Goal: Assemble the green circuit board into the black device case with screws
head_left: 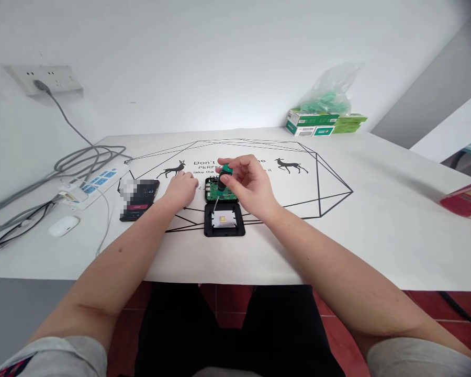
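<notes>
My right hand (251, 183) is closed around the green-and-black handle of a screwdriver (222, 180). Its thin shaft slants down toward the near edge of a green circuit board (231, 196). The board sits in a black case half (206, 199), partly covered by my hand. Just in front, touching or nearly so, lies the other black case half (241, 226), open side up, with a silvery plate (230, 220) bearing a small gold-coloured square. My left hand (182, 189) rests left of the board with its fingers curled together; whatever they may hold is hidden.
A phone (143, 199) lies left of my left hand. Beyond it are a power strip (100, 183) with grey cables, a white earbud case (64, 225) and glasses (21, 230). Green-and-white boxes (312, 123) under a plastic bag (333, 89) stand at the back right; a red package (465, 199) sits far right.
</notes>
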Demonstrator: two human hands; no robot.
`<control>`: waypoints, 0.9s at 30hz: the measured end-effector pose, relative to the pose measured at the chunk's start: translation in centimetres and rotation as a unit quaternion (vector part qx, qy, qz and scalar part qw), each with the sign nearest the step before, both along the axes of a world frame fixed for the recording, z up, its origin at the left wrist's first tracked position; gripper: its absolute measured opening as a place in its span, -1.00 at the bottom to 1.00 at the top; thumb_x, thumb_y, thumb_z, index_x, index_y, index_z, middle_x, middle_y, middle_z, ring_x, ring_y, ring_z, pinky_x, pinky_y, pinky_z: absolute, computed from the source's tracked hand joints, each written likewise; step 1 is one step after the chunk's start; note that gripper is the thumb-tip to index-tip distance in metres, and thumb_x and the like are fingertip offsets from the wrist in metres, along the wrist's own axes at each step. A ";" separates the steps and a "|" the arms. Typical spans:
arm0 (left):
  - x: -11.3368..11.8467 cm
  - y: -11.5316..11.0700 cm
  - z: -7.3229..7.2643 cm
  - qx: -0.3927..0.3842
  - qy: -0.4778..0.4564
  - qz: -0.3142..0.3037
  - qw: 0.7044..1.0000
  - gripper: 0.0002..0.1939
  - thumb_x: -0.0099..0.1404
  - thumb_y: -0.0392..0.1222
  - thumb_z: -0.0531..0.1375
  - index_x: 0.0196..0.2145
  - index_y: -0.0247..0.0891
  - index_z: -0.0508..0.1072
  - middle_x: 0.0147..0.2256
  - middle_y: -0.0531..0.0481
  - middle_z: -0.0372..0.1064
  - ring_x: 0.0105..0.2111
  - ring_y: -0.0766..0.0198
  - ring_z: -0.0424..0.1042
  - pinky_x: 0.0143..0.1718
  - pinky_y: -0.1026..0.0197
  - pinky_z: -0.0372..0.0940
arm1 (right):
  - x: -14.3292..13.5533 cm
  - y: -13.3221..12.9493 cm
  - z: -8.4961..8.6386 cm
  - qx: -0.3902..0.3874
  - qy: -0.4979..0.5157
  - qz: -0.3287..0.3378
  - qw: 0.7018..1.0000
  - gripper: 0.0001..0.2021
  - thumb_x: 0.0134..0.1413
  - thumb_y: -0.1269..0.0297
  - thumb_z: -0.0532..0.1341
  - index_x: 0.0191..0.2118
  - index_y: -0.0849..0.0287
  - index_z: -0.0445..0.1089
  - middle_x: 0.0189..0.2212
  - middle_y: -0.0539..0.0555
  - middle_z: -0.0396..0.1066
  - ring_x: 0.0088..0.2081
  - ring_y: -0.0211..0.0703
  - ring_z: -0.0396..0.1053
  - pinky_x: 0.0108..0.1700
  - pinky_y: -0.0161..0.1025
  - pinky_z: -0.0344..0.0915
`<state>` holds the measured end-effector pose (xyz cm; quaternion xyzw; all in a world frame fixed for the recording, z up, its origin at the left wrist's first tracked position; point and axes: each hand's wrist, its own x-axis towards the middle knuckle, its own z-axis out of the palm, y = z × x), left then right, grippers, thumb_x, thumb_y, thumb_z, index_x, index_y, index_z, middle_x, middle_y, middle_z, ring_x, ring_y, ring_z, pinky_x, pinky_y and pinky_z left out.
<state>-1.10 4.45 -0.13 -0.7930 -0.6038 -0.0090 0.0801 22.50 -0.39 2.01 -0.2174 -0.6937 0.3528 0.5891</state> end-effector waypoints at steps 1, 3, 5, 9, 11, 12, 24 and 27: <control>0.0 0.0 0.0 0.001 0.000 0.000 1.000 -0.65 0.53 -0.30 0.10 0.02 -0.20 0.69 0.10 -0.26 0.53 0.14 -0.17 0.36 0.10 -0.09 0.33 | 0.0 -0.1 0.0 -0.001 -0.001 -0.002 1.000 -0.72 0.30 0.04 0.38 -0.04 -0.01 0.35 0.14 0.14 0.58 0.04 -0.05 0.64 0.10 0.06 0.60; 0.0 0.0 0.0 0.001 0.001 0.000 1.000 -0.64 0.54 -0.30 0.09 0.03 -0.21 0.69 0.09 -0.27 0.52 0.14 -0.17 0.36 0.10 -0.09 0.33 | 0.0 -0.2 0.2 0.004 -0.010 -0.011 1.000 -0.76 0.31 0.10 0.36 -0.01 -0.01 0.39 0.15 0.14 0.59 0.08 -0.03 0.62 0.09 0.05 0.60; 0.0 -0.1 0.0 0.000 0.001 -0.001 1.000 -0.63 0.53 -0.31 0.08 0.03 -0.21 0.68 0.10 -0.27 0.52 0.14 -0.17 0.36 0.10 -0.09 0.33 | 0.2 -0.3 0.3 0.015 -0.022 -0.018 0.999 -0.78 0.32 0.15 0.32 0.03 -0.01 0.42 0.16 0.15 0.58 0.11 -0.02 0.61 0.10 0.06 0.60; 0.2 -0.1 0.1 0.002 0.005 -0.003 1.000 -0.62 0.53 -0.32 0.07 0.03 -0.19 0.69 0.11 -0.26 0.52 0.14 -0.16 0.37 0.12 -0.09 0.33 | 0.3 -0.2 0.3 0.044 -0.037 -0.015 0.998 -0.77 0.33 0.24 0.26 0.06 -0.01 0.47 0.09 0.13 0.59 0.10 -0.01 0.57 0.07 0.04 0.59; 0.2 -0.2 0.1 0.000 0.012 -0.002 1.000 -0.62 0.53 -0.33 0.07 0.03 -0.20 0.68 0.11 -0.26 0.53 0.15 -0.16 0.37 0.11 -0.09 0.33 | 0.2 -0.1 0.3 0.054 -0.044 -0.019 0.997 -0.78 0.33 0.25 0.26 0.05 -0.02 0.49 0.05 0.11 0.59 0.05 -0.03 0.56 0.00 -0.01 0.58; 0.3 -0.2 0.2 -0.001 0.015 -0.002 1.000 -0.62 0.52 -0.33 0.07 0.04 -0.20 0.68 0.10 -0.26 0.53 0.15 -0.16 0.37 0.11 -0.09 0.34 | 0.2 0.0 0.3 0.061 -0.047 -0.025 0.997 -0.79 0.32 0.24 0.29 0.04 -0.02 0.50 0.02 0.10 0.58 0.00 -0.05 0.55 -0.05 -0.03 0.56; 0.2 0.0 -0.1 0.003 0.010 -0.002 1.000 -0.65 0.53 -0.30 0.08 -0.01 -0.23 0.68 0.05 -0.29 0.54 0.13 -0.17 0.38 0.06 -0.08 0.34 | 0.1 0.0 0.1 0.076 -0.060 -0.020 0.995 -0.68 0.49 -0.01 0.17 0.14 -0.05 0.51 0.14 0.14 0.59 0.19 0.01 0.52 0.17 0.11 0.50; 0.3 0.1 0.0 0.000 0.013 0.000 1.000 -0.67 0.53 -0.31 0.09 -0.01 -0.25 0.67 0.05 -0.29 0.54 0.12 -0.17 0.39 0.06 -0.07 0.34 | 0.0 0.1 -0.2 0.027 -0.025 0.001 0.999 -0.70 0.38 -0.04 0.31 0.07 -0.03 0.44 0.12 0.12 0.59 0.15 -0.03 0.56 0.11 0.04 0.54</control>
